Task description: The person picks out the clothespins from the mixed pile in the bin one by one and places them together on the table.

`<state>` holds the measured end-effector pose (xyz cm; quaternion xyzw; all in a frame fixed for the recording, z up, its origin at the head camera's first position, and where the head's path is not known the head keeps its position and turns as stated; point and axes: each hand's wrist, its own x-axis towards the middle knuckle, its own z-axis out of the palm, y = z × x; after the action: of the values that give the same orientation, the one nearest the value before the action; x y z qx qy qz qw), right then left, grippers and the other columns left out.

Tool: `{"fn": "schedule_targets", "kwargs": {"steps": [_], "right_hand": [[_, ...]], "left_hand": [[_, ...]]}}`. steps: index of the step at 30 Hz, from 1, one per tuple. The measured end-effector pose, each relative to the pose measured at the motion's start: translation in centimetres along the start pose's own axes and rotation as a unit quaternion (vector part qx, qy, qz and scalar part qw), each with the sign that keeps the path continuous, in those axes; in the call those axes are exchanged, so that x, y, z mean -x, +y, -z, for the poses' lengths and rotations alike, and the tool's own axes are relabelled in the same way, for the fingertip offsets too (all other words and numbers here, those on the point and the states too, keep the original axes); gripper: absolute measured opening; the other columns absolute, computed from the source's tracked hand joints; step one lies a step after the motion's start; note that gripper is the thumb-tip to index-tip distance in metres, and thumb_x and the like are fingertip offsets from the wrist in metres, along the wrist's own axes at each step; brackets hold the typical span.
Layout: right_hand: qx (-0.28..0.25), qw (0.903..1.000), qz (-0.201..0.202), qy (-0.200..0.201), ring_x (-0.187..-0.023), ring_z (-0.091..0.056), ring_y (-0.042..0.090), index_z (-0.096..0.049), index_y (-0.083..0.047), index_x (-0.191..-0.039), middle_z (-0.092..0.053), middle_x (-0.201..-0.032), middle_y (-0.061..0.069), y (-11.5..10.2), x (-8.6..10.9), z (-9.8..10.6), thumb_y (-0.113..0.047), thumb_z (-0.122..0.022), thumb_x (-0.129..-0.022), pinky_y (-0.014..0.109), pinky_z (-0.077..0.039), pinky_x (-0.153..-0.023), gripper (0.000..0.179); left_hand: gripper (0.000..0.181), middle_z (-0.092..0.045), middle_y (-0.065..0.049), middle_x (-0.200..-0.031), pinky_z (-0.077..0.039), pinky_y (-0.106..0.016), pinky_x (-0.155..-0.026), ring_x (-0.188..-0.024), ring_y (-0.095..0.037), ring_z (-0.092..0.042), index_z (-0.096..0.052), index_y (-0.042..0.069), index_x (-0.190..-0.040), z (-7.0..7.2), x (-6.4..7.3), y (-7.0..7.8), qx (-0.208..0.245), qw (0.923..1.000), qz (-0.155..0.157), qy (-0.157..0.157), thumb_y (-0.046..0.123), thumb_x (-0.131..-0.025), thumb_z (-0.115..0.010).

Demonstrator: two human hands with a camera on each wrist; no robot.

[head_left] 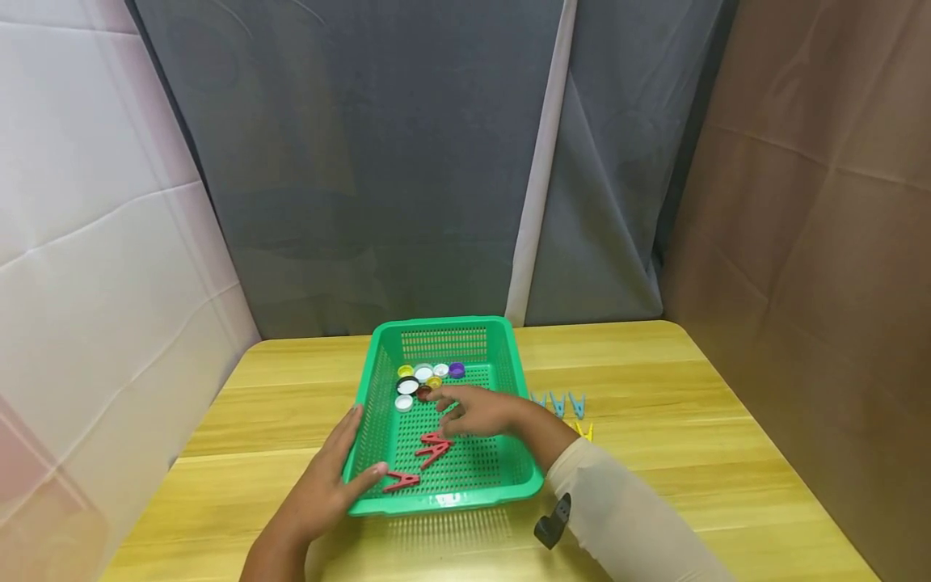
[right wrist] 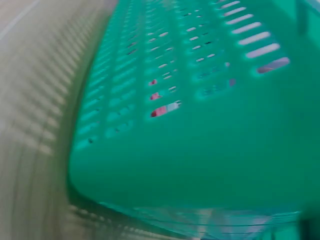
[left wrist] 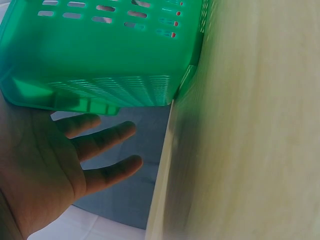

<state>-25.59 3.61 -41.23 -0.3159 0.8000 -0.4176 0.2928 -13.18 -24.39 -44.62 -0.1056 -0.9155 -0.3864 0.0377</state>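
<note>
A green plastic basket [head_left: 444, 499] stands on the table. My left hand [head_left: 320, 481] rests at its near left corner, thumb over the rim and the other fingers straight along the outside. In the left wrist view those fingers [left wrist: 107, 175] are spread beside the basket wall [left wrist: 120, 55]. My right hand [head_left: 476, 410] reaches inside, its index fingertip beside a dark red bottle cap [head_left: 424, 394]; nothing shows in its grasp. Several caps, among them a purple cap [head_left: 457, 370], lie towards the far end. Red clothespins [head_left: 434, 451] lie nearer, partly hidden by the right hand.
Right of the basket lie blue clothespins [head_left: 558, 405] and a yellow clothespin [head_left: 585, 432], partly behind the right forearm. Cloth hangs behind and at both sides of the wooden table [head_left: 698, 453]. The right wrist view shows mostly the blurred basket wall [right wrist: 210, 160].
</note>
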Motion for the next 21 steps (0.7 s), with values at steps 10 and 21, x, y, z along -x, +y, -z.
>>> {"fn": "schedule_targets", "kwargs": {"steps": [10,21], "right_hand": [[0.044,0.9984,-0.031,-0.018,-0.148,-0.059,0.042,-0.042,-0.006,-0.165,-0.048,-0.166,0.024,0.49,0.03,-0.60,0.003,-0.079,-0.095,0.051,-0.060,-0.109,0.080],[0.069,0.9949,-0.062,-0.038,-0.150,-0.057,0.039,-0.041,-0.008,-0.166,-0.044,-0.170,0.025,0.29,-0.09,-0.75,0.005,-0.082,-0.092,0.051,-0.057,-0.113,0.086]], "left_hand": [[0.097,-0.018,-0.028,-0.181,-0.029,-0.084,-0.121,-0.163,-0.061,-0.021,-0.016,0.006,-0.176,0.09,0.04,0.10,-0.004,0.9998,0.017,-0.009,0.040,-0.105,-0.072],[0.099,-0.017,-0.027,-0.181,-0.028,-0.083,-0.123,-0.164,-0.060,-0.020,-0.014,0.008,-0.176,0.04,-0.05,0.15,-0.003,0.9994,0.031,-0.015,0.043,-0.105,-0.072]]}}
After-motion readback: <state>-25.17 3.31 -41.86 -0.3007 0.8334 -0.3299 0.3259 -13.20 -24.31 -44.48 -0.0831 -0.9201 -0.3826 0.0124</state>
